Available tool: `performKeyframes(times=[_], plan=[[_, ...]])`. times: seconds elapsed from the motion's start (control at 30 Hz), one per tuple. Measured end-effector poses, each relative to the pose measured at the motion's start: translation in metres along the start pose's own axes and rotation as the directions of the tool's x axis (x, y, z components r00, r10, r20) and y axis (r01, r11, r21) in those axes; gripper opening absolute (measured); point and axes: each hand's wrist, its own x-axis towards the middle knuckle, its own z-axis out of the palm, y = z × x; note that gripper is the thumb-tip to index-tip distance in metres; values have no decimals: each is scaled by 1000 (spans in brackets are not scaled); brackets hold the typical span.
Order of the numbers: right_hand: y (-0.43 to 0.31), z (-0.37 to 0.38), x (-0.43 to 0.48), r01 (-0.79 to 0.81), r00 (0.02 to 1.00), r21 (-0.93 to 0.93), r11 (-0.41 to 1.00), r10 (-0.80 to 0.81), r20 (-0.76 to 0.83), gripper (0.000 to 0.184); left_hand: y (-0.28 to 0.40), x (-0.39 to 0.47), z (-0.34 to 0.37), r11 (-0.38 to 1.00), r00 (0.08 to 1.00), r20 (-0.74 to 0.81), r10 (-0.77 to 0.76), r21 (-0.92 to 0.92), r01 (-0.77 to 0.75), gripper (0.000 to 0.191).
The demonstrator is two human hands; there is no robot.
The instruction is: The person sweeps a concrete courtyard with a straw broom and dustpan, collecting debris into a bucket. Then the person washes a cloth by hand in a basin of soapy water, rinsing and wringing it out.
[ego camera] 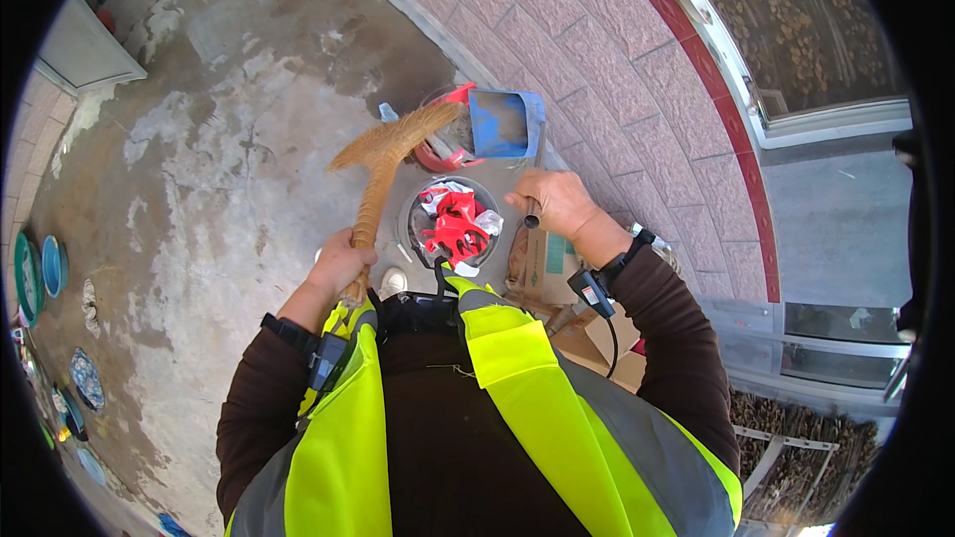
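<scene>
My left hand (341,267) grips the handle of a straw hand broom (379,164), its bristle head pointing away from me. My right hand (558,203) is closed around the metal tube handle (531,218) of a blue dustpan (496,124). The dustpan is over the right side of a red bucket (431,158), and the broom's bristle tip lies across that bucket's view, close to the dustpan. Part of the bucket and its contents are hidden. Nearer me stands a round bin (409,224) holding red and white plastic bags (456,227).
A stone-tiled wall (552,22) rises at the right, below a window (806,37). Cardboard boxes (543,268) are beside my right forearm. On the stained concrete floor (224,164), green (28,276) and blue basins (54,266) sit far left. My shoe (393,282) shows near the bin.
</scene>
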Motion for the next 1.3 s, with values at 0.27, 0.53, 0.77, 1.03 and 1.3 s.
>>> performKeyframes(times=[0.27, 0.53, 0.77, 1.03, 1.3], plan=[[-8, -3, 8, 30, 999, -38, 999, -28, 45, 21, 8, -42, -14, 996, 987, 136, 89, 8, -91, 38], [-20, 2, 3, 74, 992, -55, 996, -68, 104, 5, 12, 6, 15, 981, 993, 52, 104, -170, -94, 31], [-20, 10, 6, 85, 973, -76, 993, -66, 223, 11, 0, 21, 3, 981, 998, 56, -1, -194, 12, 20], [-3, -1, 3, 12, 988, -176, 984, 16, 152, 7, -5, -1, -8, 995, 1000, 6, -6, -97, 7, 20], [-6, -11, 1, 64, 993, -147, 987, -48, 108, 9, 14, -33, -13, 989, 984, 150, 96, -130, -77, 30]])
